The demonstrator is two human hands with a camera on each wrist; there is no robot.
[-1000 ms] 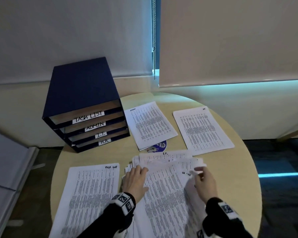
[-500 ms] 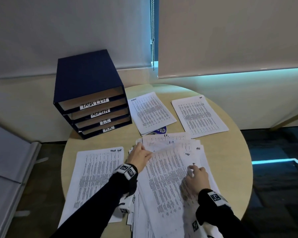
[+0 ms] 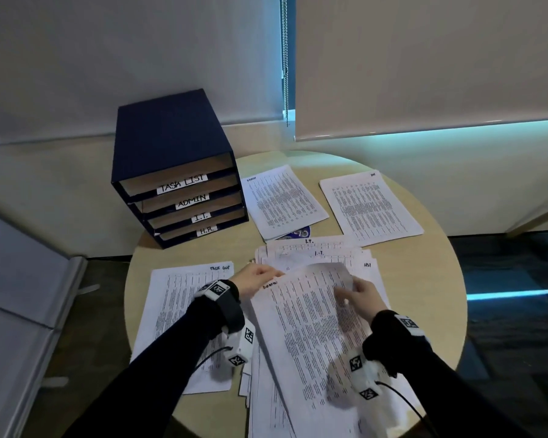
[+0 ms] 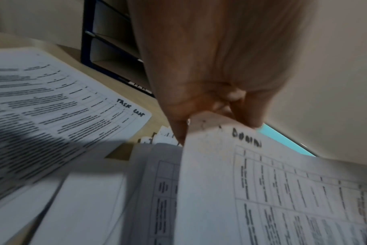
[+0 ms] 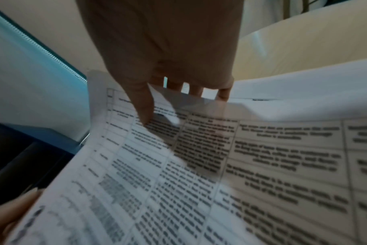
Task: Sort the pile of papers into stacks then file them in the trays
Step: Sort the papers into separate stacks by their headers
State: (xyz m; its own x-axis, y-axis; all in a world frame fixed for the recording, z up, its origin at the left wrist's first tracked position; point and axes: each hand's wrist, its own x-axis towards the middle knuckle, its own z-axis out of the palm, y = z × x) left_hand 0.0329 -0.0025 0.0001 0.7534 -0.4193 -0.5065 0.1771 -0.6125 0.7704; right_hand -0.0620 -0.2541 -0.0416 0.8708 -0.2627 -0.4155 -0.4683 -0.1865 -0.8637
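A loose pile of printed papers (image 3: pixel 323 254) lies mid-table. Its top sheet (image 3: pixel 304 311), hand-labelled with what looks like ADMIN, is lifted and curled. My left hand (image 3: pixel 266 275) pinches its top left corner; the left wrist view shows the left hand (image 4: pixel 215 124) with thumb and fingers on that corner of the sheet (image 4: pixel 283 190). My right hand (image 3: pixel 351 290) pinches the sheet's right edge, thumb on top in the right wrist view (image 5: pixel 170 104). Sorted stacks: TASK LIST (image 3: pixel 184 311), ADMIN (image 3: pixel 285 200), a third (image 3: pixel 370 207). The blue tray unit (image 3: pixel 168 140) stands back left.
The round wooden table (image 3: pixel 424 295) stands against a wall with window blinds behind. The tray slots read TASK LIST, ADMIN, I.T., H.R. from top to bottom. A round blue object (image 3: pixel 299 232) peeks out from under the ADMIN stack. Dark floor lies to the right.
My left hand went from resting on the pile to pinching the top sheet's corner. My right hand took its right edge, and the sheet rose off the pile.
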